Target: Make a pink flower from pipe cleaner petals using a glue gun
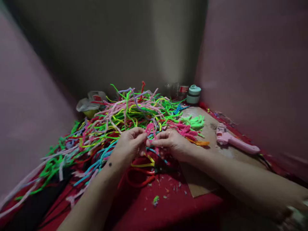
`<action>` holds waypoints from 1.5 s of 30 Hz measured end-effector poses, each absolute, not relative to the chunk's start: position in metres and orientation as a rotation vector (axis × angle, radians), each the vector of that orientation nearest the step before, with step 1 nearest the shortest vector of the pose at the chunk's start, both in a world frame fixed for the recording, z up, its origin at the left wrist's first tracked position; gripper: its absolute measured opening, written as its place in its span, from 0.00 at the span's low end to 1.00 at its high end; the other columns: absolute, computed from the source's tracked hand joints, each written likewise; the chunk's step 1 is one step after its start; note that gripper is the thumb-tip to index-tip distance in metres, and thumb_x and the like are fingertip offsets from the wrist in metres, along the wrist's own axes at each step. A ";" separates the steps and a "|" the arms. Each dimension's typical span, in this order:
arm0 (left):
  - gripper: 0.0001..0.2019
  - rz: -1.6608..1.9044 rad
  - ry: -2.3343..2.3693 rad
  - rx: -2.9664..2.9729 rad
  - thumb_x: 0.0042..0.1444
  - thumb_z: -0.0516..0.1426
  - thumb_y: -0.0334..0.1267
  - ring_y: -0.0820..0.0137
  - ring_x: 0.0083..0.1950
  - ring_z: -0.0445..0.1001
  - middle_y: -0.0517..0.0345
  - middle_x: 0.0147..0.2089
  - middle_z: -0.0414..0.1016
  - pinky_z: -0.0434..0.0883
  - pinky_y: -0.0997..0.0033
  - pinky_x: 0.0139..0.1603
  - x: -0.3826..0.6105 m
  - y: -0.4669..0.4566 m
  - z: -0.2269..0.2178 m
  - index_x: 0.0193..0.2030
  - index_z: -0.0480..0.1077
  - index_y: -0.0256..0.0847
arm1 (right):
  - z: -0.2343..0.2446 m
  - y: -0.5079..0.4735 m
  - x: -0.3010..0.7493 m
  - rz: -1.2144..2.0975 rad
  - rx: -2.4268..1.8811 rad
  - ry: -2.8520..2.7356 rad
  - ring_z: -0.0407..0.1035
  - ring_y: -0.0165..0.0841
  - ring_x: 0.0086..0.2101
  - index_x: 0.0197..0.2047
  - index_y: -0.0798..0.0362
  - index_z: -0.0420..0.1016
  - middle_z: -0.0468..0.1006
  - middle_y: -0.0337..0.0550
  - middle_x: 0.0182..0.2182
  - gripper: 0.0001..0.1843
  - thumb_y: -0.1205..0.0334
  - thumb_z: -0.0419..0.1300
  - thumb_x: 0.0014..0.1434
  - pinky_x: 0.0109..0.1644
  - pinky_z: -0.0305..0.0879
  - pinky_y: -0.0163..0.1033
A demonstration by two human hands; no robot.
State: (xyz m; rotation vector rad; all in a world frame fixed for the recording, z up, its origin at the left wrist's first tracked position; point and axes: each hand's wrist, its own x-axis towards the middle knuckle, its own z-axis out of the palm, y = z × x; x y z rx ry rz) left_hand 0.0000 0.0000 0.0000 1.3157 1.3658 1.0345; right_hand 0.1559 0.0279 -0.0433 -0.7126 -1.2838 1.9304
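Observation:
Between my two hands is a pink pipe cleaner (149, 128), bent into a loop at the top with an end hanging down. My left hand (134, 141) pinches it from the left side. From the right, my right hand (168, 141) grips it with thumb and fingers pressed together. Just beyond the hands rises a big tangled heap of coloured pipe cleaners (130, 112). Scissors with red handles (141, 178) lie on the red cloth below the hands, their blades partly in shadow.
A pink glue gun (237, 142) rests on a brown board (199, 187) at the right. Bundles of green pipe cleaners (193, 121) and orange ones (202, 143) lie there too. A mint-lidded bottle (193, 94) stands by the back wall. Fuzzy scraps (156, 201) dot the red cloth.

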 end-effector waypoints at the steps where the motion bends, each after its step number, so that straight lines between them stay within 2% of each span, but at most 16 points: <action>1: 0.08 1.038 1.369 1.320 0.49 0.57 0.39 0.82 0.12 0.58 0.68 0.14 0.65 0.53 0.84 0.13 0.000 0.000 0.001 0.26 0.63 0.37 | -0.042 0.028 0.155 1.916 -0.704 -1.221 0.62 0.21 0.16 0.25 0.58 0.70 0.70 0.34 0.17 0.11 0.61 0.67 0.45 0.18 0.56 0.28; 7: 0.06 1.040 1.386 1.327 0.48 0.56 0.36 0.82 0.11 0.58 0.68 0.15 0.66 0.54 0.83 0.12 0.005 -0.002 0.007 0.27 0.62 0.38 | -0.035 0.030 0.152 1.716 -0.580 -1.039 0.69 0.28 0.19 0.25 0.57 0.70 0.73 0.36 0.19 0.11 0.62 0.68 0.42 0.26 0.68 0.36; 10: 0.05 1.020 1.430 1.362 0.48 0.56 0.35 0.81 0.11 0.59 0.68 0.15 0.66 0.54 0.83 0.11 0.010 -0.004 0.008 0.27 0.61 0.38 | -0.034 0.029 0.153 1.588 -0.581 -1.064 0.72 0.31 0.21 0.26 0.57 0.70 0.74 0.37 0.19 0.10 0.64 0.68 0.43 0.29 0.70 0.38; 17: 0.07 0.974 1.418 1.378 0.48 0.55 0.39 0.77 0.11 0.63 0.64 0.19 0.70 0.56 0.82 0.09 0.019 -0.008 -0.001 0.28 0.61 0.39 | -0.035 0.029 0.156 1.260 -0.745 -1.267 0.68 0.28 0.20 0.26 0.55 0.66 0.71 0.34 0.18 0.11 0.58 0.63 0.49 0.25 0.64 0.34; 24: 0.09 0.987 1.411 1.343 0.48 0.56 0.40 0.72 0.14 0.69 0.63 0.21 0.71 0.60 0.78 0.08 0.020 -0.007 -0.006 0.30 0.61 0.40 | -0.039 0.028 0.156 0.908 -0.866 -1.520 0.59 0.25 0.22 0.24 0.54 0.64 0.64 0.33 0.19 0.11 0.60 0.61 0.51 0.26 0.56 0.33; 33: 0.09 1.086 1.351 1.418 0.49 0.56 0.40 0.69 0.16 0.71 0.65 0.21 0.70 0.64 0.75 0.11 0.017 -0.003 -0.016 0.33 0.59 0.42 | -0.034 0.024 0.155 1.236 -0.862 -1.429 0.62 0.26 0.20 0.22 0.55 0.65 0.67 0.34 0.17 0.12 0.59 0.63 0.48 0.26 0.58 0.34; 38: 0.09 1.097 1.350 1.490 0.50 0.55 0.38 0.71 0.15 0.70 0.66 0.19 0.70 0.64 0.77 0.13 0.018 -0.004 -0.016 0.36 0.58 0.42 | -0.030 0.023 0.155 1.334 -0.847 -1.348 0.62 0.25 0.18 0.21 0.55 0.65 0.69 0.34 0.15 0.15 0.57 0.66 0.45 0.24 0.58 0.33; 45: 0.10 1.095 1.274 1.381 0.49 0.56 0.38 0.73 0.13 0.67 0.66 0.18 0.71 0.64 0.76 0.12 0.019 -0.006 -0.011 0.35 0.58 0.40 | -0.035 0.026 0.155 1.520 -0.760 -1.228 0.64 0.24 0.17 0.21 0.56 0.66 0.73 0.36 0.17 0.12 0.60 0.65 0.45 0.22 0.61 0.32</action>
